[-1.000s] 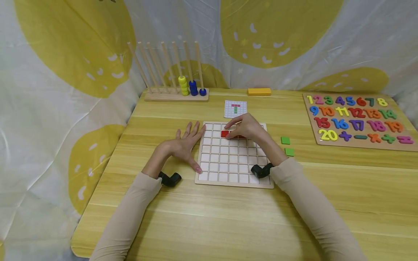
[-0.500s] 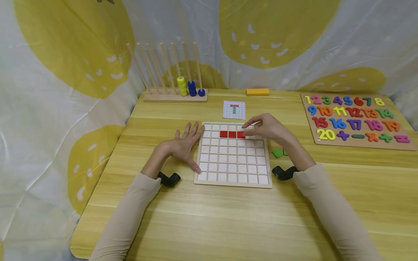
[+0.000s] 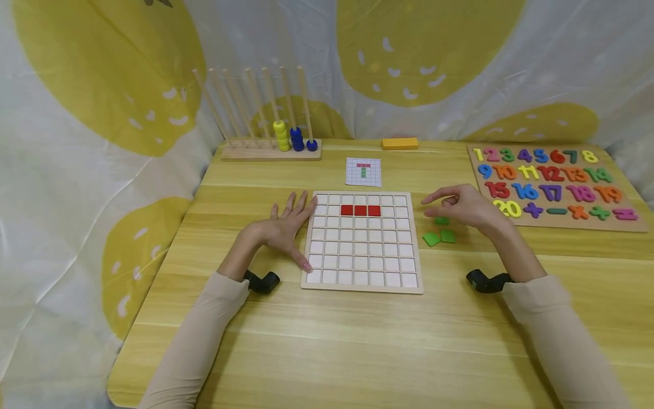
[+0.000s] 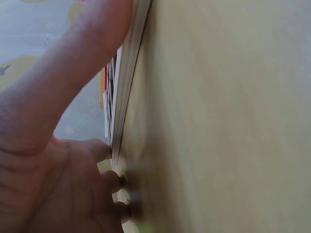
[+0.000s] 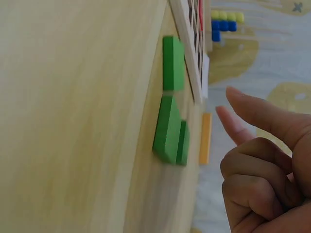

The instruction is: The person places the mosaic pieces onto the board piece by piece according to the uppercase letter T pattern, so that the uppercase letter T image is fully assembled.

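A wooden grid board (image 3: 360, 233) with white squares lies on the table, and three red tiles (image 3: 360, 211) sit side by side in its second row from the far edge. Spread fingers of my left hand (image 3: 281, 230) rest along the board's left edge, the thumb near its front corner. My right hand (image 3: 462, 205) is over the table right of the board, holding nothing; its thumb and index finger are extended and apart, the other fingers curled. Just below it lie three green tiles (image 5: 167, 128), one partly hidden by the hand in the head view.
Behind the board lies a pattern card (image 3: 363, 172) with a red and green T. A bead abacus (image 3: 272, 149) stands at the back left, with an orange block (image 3: 399, 144) to its right. At the right is a number board (image 3: 557, 187).
My right hand has left the red tiles and moved right, towards the green tiles. All three red tiles now show uncovered. The left hand stays at the board's edge.
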Demonstrator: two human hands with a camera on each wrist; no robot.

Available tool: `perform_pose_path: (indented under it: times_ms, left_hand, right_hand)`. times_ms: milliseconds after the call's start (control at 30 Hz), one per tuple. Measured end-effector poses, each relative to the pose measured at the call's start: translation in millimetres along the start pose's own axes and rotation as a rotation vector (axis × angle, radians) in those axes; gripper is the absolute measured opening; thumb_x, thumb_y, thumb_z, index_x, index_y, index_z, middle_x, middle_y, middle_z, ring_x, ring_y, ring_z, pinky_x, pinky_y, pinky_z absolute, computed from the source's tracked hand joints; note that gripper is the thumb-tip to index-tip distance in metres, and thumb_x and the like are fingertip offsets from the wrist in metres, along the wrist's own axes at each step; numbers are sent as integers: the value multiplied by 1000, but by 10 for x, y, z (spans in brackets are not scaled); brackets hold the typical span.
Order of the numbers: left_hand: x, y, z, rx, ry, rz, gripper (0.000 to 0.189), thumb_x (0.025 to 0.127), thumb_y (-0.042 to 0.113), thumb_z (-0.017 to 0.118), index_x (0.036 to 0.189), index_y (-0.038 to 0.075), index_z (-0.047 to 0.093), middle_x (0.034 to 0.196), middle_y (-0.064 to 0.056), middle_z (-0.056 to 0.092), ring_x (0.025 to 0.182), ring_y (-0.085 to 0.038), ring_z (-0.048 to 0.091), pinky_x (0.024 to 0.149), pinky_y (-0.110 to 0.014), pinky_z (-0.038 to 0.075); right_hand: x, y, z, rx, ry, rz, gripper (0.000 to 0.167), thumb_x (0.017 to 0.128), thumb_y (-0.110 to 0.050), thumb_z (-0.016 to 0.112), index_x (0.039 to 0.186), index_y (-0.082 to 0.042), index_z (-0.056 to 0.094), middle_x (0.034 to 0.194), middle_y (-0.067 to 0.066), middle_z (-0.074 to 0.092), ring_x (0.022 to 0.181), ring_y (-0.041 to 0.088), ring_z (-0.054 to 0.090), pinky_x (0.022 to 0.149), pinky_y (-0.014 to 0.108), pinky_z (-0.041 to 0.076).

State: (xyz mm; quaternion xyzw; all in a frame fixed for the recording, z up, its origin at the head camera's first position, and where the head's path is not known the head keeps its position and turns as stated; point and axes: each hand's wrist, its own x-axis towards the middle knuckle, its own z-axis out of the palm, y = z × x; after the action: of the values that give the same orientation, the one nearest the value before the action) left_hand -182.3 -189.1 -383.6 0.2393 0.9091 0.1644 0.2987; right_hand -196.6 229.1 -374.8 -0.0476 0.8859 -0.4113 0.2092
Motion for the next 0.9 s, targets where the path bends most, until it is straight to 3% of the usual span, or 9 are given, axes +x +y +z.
perform_pose_path:
  times_ms: [167, 500, 900]
  left_hand:
    - [-9, -6, 1, -1, 3, 0, 159, 63, 55, 96, 164, 17, -21, 168, -14, -34, 154, -39, -34, 120, -71, -19]
    - [-20, 16, -8, 1, 0, -2, 158, 64, 54, 96, 164, 16, -20, 168, -15, -33, 154, -40, -34, 120, -72, -18]
    - [-19, 15, -9, 0, -3, -2, 157, 65, 54, 96, 164, 15, -20, 168, -16, -33, 154, -39, -35, 120, -72, -19]
  right_hand:
    - [-59, 143, -95, -43, 24, 29, 49, 94, -39, 77, 133, -11, 69, 60, -9, 39, 61, 12, 38, 63, 33, 31]
    - [-108, 354, -195, -61, 5, 39, 50, 94, -31, 78, 137, -9, 66, 64, -8, 40, 65, 12, 39, 64, 32, 32]
    - [-137, 406, -188, -63, -8, -3, 49, 90, -23, 82, 135, -7, 67, 62, -7, 39, 64, 12, 39, 64, 32, 33]
